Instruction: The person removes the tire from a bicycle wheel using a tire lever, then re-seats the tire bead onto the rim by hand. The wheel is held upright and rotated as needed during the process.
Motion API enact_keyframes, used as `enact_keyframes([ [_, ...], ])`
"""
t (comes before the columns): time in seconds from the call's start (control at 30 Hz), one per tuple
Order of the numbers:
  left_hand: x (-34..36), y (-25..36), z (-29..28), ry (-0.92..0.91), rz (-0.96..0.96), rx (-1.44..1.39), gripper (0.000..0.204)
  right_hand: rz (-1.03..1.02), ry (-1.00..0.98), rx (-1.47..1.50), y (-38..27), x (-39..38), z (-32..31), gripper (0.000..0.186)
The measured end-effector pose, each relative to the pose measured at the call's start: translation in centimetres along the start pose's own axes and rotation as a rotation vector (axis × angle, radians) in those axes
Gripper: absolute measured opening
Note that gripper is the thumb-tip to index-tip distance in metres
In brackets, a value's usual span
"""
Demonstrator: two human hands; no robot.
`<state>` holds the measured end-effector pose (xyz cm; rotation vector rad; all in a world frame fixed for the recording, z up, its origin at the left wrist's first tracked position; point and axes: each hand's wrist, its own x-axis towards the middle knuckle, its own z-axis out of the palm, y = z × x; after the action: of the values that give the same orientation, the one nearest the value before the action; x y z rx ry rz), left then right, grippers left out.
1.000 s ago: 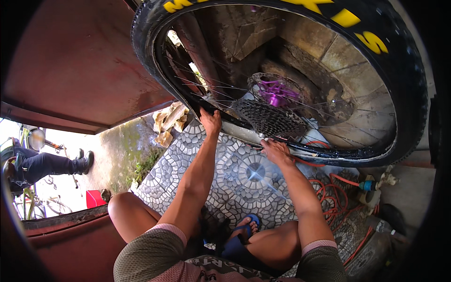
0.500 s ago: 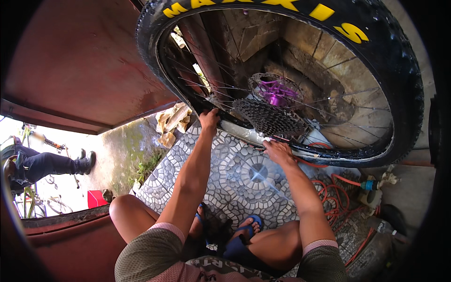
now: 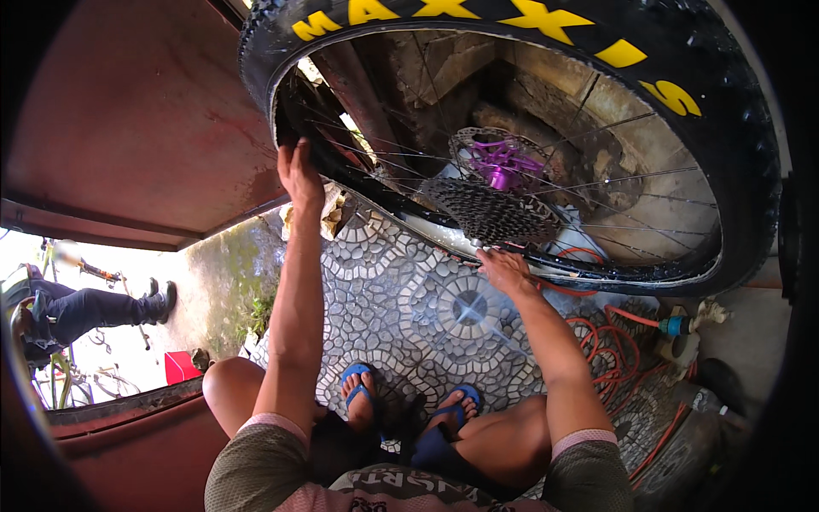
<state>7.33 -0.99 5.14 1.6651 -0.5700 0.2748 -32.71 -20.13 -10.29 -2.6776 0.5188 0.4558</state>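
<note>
The left hand (image 3: 300, 175) grips the rim of the bicycle wheel (image 3: 734, 171) held upright above the patterned floor (image 3: 401, 299); the right hand (image 3: 505, 271) cups its lower rim beneath the cassette (image 3: 495, 212). Fingers so near the spokes (image 3: 597, 183) could get caught if the wheel spins.

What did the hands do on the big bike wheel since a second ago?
The left hand slid up along the rim of the bicycle wheel and now presses higher on it. The right hand stayed on the lower rim, below the gear cluster. The feet in blue sandals stayed on the patterned floor.
</note>
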Motion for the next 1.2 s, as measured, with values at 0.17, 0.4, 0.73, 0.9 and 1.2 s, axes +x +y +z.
enact_keyframes([
  [0.17, -1.4, 1.6, -2.8, -0.198, -0.155, 0.034, 0.034, -0.005, 0.005, 0.030, -0.1, 0.4, -0.4, 0.032],
  [0.4, -0.6, 1.8, -2.8, -0.125, -0.246, 0.282, 0.056, -0.261, 0.422, -0.368, -2.6, 4.4, -2.9, 0.028],
  [0.73, 2.8, 1.5, -7.9, -0.731, -0.196, 0.267, 0.027, -0.541, 0.661, 0.688, -25.2, 4.2, -19.5, 0.035],
  [0.9, 2.9, 3.4, -6.7, -0.800, -0.190, 0.216, 0.029, -0.290, 0.766, 0.686, -27.5, 5.4, -20.8, 0.032],
  [1.2, 2.8, 3.5, -8.0, -0.718, -0.108, 0.380, 0.054, -0.319, 0.855, 0.778, -29.8, 5.6, -19.4, 0.029],
])
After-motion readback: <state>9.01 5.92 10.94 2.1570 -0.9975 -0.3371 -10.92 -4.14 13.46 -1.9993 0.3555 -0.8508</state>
